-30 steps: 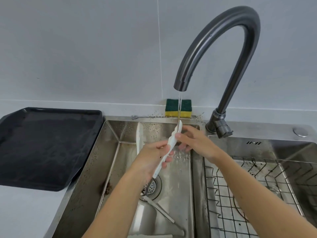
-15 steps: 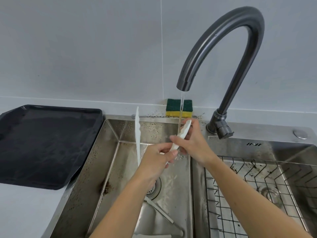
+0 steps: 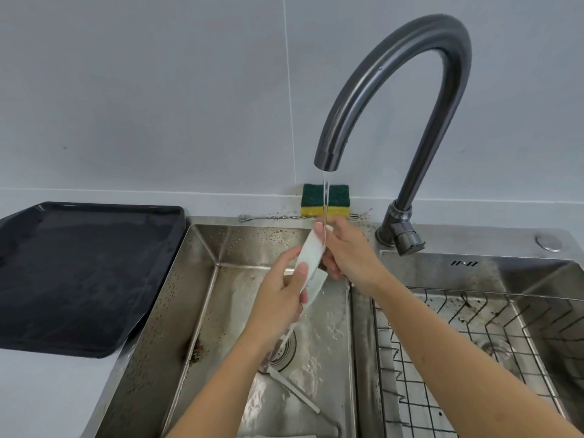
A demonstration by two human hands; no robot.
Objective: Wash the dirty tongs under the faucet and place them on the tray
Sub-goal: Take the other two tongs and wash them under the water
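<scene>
Both hands grip the white tongs [image 3: 311, 259] under the faucet [image 3: 392, 99] stream, long axis rising from the left hand [image 3: 281, 298] low on them to the right hand [image 3: 347, 251] at the top, the tray [image 3: 79, 273] well left of the nearer left hand.

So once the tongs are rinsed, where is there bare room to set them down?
The dark tray left of the sink is bare across its whole surface. The wire rack in the right basin also looks free. The left basin is crowded: both hands, the white tongs, running water and utensils near the drain.
</scene>
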